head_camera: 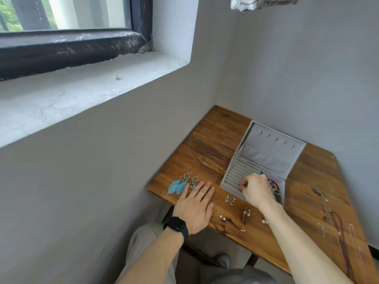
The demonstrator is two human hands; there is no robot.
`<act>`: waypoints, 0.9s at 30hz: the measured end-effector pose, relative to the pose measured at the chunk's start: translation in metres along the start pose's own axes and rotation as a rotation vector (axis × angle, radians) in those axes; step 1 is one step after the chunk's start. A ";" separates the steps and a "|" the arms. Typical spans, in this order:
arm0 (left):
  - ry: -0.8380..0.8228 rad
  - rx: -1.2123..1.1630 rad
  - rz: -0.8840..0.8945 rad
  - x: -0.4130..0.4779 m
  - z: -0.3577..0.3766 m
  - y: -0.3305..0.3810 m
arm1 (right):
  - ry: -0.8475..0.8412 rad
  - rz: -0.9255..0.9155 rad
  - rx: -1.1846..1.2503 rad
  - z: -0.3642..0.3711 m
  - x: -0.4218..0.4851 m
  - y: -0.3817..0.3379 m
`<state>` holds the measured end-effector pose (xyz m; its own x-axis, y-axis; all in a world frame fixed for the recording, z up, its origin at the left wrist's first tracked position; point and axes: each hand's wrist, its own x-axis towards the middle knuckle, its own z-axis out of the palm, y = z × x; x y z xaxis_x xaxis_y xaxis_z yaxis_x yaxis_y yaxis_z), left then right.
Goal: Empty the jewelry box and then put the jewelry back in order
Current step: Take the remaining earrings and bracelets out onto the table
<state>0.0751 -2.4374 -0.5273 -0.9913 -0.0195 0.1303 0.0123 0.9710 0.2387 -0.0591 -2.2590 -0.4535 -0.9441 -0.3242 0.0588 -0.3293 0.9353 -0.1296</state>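
A worn wooden bench (215,148) stands pushed into a corner of grey plaster walls (307,68) — its top scratched and streaked. Up on the left, a deep pale window sill (82,93) runs under a dark, flaking window frame (67,48). A scrap of pale patterned cloth (260,3) hangs at the top edge — too cropped to identify.

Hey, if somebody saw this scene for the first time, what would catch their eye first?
Probably the pair of bright blue feather earrings at the wooden table's left edge, beside the flat left hand. Next, the open grey velvet jewelry box at the back, where the right hand pinches something small at its ring rows.
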 end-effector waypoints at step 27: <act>-0.026 0.197 0.090 0.021 -0.032 0.013 | 0.160 0.316 1.053 0.037 -0.172 0.070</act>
<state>0.0591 -2.4329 -0.4907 -0.9904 0.0733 0.1176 0.0778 0.9964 0.0342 0.0796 -2.1427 -0.5096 -1.0000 0.0005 -0.0077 0.0074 0.3604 -0.9328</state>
